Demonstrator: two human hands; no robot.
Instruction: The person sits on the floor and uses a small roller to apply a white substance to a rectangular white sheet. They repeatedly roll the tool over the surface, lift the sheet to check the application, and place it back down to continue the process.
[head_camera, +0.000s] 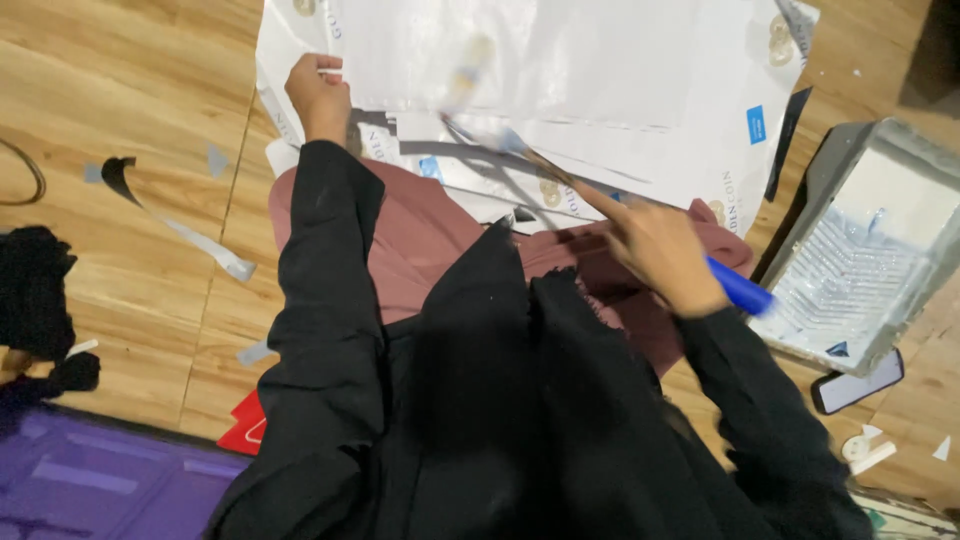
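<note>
Black sleeves (500, 420) fill the bottom of our view, with dusty-pink fabric (420, 240) across the lap beyond them. Our right hand (665, 255) is wrapped shut around the blue handle (740, 288) of a paint roller; its thin metal shaft (520, 150) runs up and to the left, and the blurred roller head (468, 72) sits over the white sheets (600, 70). So the tool's long axis lies on a diagonal, handle low at the right, head pointing to the upper left (the head is too smeared to say whether it touches the sheet). Our left hand (318, 95) is curled closed on the left edge of those sheets, pinning them. The sheets spread wide toward the top, and their right edge stops near a grey paint tray holding white paint (870, 240), which crowds the right side. A dark phone (858, 383) lies just below the tray. On the left, wooden floor (130, 120) gives open room, broken only by a curled strip of tape (180, 225) and a black bundle (35, 290).
</note>
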